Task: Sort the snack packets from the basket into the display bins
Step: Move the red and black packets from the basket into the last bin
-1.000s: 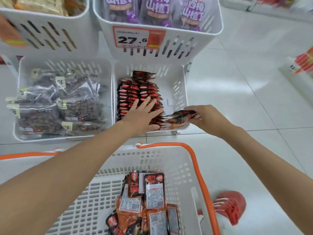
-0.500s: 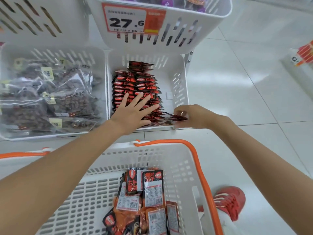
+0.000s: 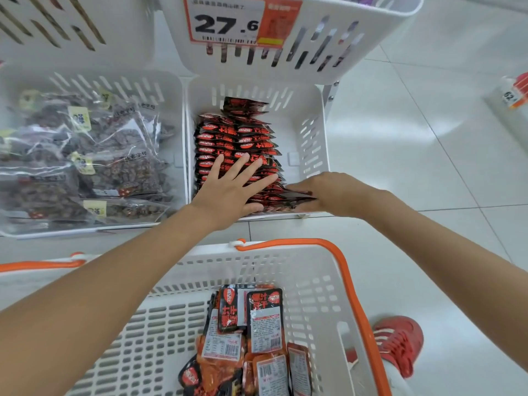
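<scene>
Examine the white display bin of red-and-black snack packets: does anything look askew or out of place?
Mostly tidy. In the white slotted display bin, the red-and-black snack packets form a neat row, but the rearmost few poke up higher, skewed off line. Nothing looks spilled.

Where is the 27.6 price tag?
Head view, top centre: the price tag is on the front wall of the upper bin, directly above the red packets.
</scene>
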{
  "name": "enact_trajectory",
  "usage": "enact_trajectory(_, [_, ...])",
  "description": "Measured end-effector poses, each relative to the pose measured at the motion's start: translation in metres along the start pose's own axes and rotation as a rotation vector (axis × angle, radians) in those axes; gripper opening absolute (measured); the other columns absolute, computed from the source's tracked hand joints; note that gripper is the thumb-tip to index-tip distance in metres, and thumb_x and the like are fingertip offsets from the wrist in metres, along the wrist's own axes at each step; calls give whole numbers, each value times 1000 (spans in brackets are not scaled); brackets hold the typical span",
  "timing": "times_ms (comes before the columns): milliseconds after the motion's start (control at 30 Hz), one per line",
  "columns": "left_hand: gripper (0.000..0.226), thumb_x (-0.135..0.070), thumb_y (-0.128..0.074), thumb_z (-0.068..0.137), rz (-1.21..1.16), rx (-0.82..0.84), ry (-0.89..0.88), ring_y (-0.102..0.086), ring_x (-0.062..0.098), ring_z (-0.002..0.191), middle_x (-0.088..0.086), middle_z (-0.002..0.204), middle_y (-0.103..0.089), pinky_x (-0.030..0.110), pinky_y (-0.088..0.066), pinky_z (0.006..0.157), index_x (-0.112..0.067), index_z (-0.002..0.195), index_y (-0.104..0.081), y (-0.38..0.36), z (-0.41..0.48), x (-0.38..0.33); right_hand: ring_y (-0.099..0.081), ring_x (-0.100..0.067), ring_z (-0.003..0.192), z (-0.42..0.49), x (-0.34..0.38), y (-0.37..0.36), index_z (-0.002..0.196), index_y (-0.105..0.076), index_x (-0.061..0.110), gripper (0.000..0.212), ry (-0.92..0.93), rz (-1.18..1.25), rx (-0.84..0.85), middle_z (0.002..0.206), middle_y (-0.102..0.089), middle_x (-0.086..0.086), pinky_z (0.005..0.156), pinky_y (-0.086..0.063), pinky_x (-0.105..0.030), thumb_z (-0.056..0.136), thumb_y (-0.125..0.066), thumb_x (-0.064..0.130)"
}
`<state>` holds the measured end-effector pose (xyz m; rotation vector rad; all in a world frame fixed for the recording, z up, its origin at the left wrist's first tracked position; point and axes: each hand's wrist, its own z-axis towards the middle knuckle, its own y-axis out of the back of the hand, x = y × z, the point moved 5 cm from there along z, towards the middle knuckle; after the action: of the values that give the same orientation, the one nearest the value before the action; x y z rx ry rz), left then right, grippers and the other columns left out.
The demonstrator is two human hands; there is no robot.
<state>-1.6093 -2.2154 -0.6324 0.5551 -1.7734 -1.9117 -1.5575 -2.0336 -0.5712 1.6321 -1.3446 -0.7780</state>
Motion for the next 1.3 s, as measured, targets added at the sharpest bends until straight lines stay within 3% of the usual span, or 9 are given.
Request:
enact_trajectory(167, [63, -63, -9, 91, -17, 29, 17, 0, 25, 153, 0, 166, -3, 60, -4, 119, -44, 148, 9, -1, 1, -1, -65, -23, 105, -14, 7, -6, 141, -47, 33, 41, 124, -141, -311, 127, -64, 6, 74, -57, -40, 100, -47, 41])
enact_trajectory(300, [63, -63, -7, 90, -9, 35, 21, 3, 24, 153, -1, 166, 1, 59, -3, 119, -45, 146, 14, 0, 0, 0, -71, -24, 87, -35, 9, -12, 105, -74, 21, 23, 232, -24, -684, 111, -72, 3, 53, -56, -35, 94, -55, 26])
enact_trajectory(467, [64, -63, -9, 91, -11, 52, 17, 2, 25, 153, 0, 166, 0, 60, -4, 119, -44, 147, 13, 1, 0, -1, -61, -28, 86, -20, 15, -15, 79, -74, 16, 15, 268, -158, -668, 90, -65, -3, 57, -52, -34, 87, -61, 17])
enact_trajectory(533, [64, -63, -9, 91, -13, 34, 17, 0, 25, 153, 1, 166, -2, 60, -5, 119, -44, 148, 12, 1, 0, -2, -55, -33, 103, -10, 15, -22, 86, -72, 12, 9, 203, -31, -651, 111, -58, -12, 81, -52, -44, 86, -69, 20])
enact_trajectory(633, [64, -63, -8, 90, -5, 66, 23, 4, 25, 153, 0, 166, 3, 60, -3, 119, -44, 146, 15, 0, 0, -1, -38, -29, 133, -6, 6, -26, 125, -46, 8, 64, 42, 363, -582, 145, -32, -15, 107, -40, -36, 82, -70, 49])
enact_trajectory(800, [66, -64, -11, 91, -15, 32, 15, -1, 26, 153, 1, 166, -3, 61, -7, 119, -42, 152, 5, -2, -1, -1, 0, -20, 151, 9, 7, -45, 155, 10, 17, 100, -71, 247, -306, 164, 0, -7, 123, -10, -40, 83, -16, 82])
enact_trajectory(867, [68, -64, -12, 91, -19, 35, 11, -3, 26, 153, 1, 166, -4, 62, -7, 118, -41, 154, 1, -3, -1, -2, -9, -26, 150, 21, 6, -54, 155, 11, 18, 104, -118, 132, -273, 164, -9, -10, 122, -14, -46, 78, 0, 86])
enact_trajectory(1133, [73, -63, -15, 94, -20, 177, 18, 10, 23, 152, 0, 165, 10, 57, 0, 120, -33, 155, 10, 4, 0, -2, -14, -27, 149, 18, 4, -41, 156, -4, 11, 89, -165, 345, -300, 162, -17, -12, 122, -9, -41, 91, -31, 65])
enact_trajectory(1300, [74, -53, -42, 98, -449, 151, 136, 1, 15, 152, 2, 166, -2, 45, -2, 123, -25, 158, -8, 44, -19, -3, -48, -20, 122, -39, 34, 9, 143, -43, 12, 53, -181, 611, -714, 136, -52, -6, 104, -37, -30, 97, -57, 34])
